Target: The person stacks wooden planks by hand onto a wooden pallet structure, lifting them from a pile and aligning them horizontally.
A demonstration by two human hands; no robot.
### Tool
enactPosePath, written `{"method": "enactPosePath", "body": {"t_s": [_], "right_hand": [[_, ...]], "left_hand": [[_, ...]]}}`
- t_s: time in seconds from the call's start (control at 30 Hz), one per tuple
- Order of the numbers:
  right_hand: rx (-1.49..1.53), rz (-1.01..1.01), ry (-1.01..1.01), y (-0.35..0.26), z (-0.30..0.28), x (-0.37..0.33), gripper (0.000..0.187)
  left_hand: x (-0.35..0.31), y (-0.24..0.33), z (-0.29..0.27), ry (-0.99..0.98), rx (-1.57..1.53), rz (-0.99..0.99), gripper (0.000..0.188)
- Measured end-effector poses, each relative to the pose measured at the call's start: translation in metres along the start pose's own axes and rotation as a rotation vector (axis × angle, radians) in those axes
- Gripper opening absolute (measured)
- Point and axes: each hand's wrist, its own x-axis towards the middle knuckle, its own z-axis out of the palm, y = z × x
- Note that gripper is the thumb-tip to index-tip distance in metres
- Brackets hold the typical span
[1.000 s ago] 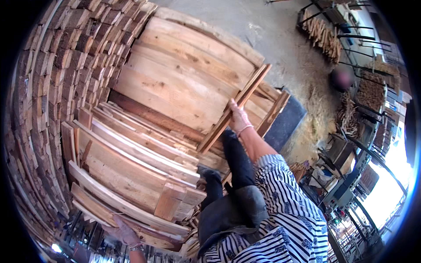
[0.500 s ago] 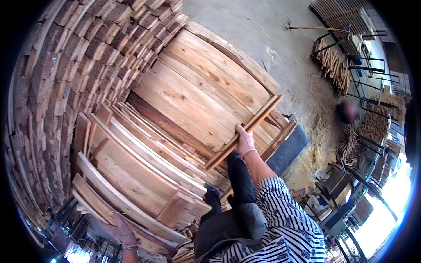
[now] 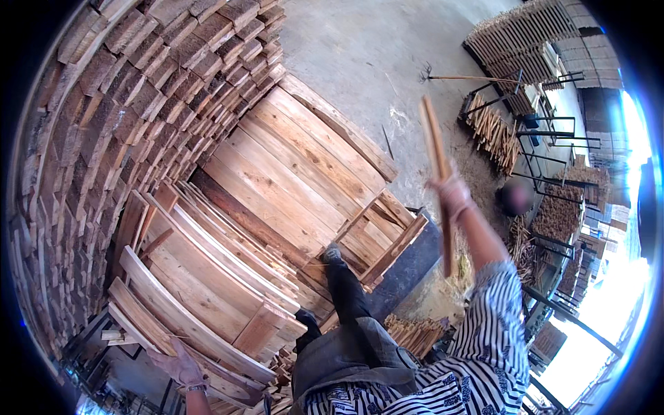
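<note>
Since the earlier frame, you have swung the long brown wooden slat (image 3: pixel 434 135) rightward. Your left hand (image 3: pixel 181 366) has its fingers apart beside long pale wooden boards (image 3: pixel 149 321), contact unclear; steer both slat ends wide of the knotted pale plank platform (image 3: pixel 290 159), over the grey concrete floor (image 3: pixel 360 41), your right hand (image 3: pixel 453 197) clamped around it mid-length

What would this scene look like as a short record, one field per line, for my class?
Left hand: the left hand is open beside a lower board; contact unclear
Right hand: the right hand grips narrow wood, blurred; one piece or two unclear
Left side: tall timber stack
Centre: wide planks, side by side
Clothing: striped shirt
</note>
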Motion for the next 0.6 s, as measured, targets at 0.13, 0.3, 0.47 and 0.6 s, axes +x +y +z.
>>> {"method": "enactPosePath", "body": {"t_s": [0.13, 0.3, 0.47, 0.6], "right_hand": [[0.014, -0.073, 0.408, 0.058, -0.134, 0.147, 0.052], [0.397, 0.224, 0.515, -0.006, -0.129, 0.213, 0.057], [-0.371, -0.211, -0.3, -0.072, 0.125, 0.132, 0.066], [-0.431, -0.187, -0.501, -0.062, 0.097, 0.143, 0.106]], "left_hand": [[0.015, -0.02, 0.025, 0.045, 0.026, 0.069, 0.101], [0.006, -0.017, 0.017, 0.052, -0.072, 0.049, 0.101], [0.001, 0.019, -0.009, -0.022, -0.18, 0.037, 0.096], [0.002, 0.01, 0.013, 0.035, -0.36, 0.015, 0.093]]}}
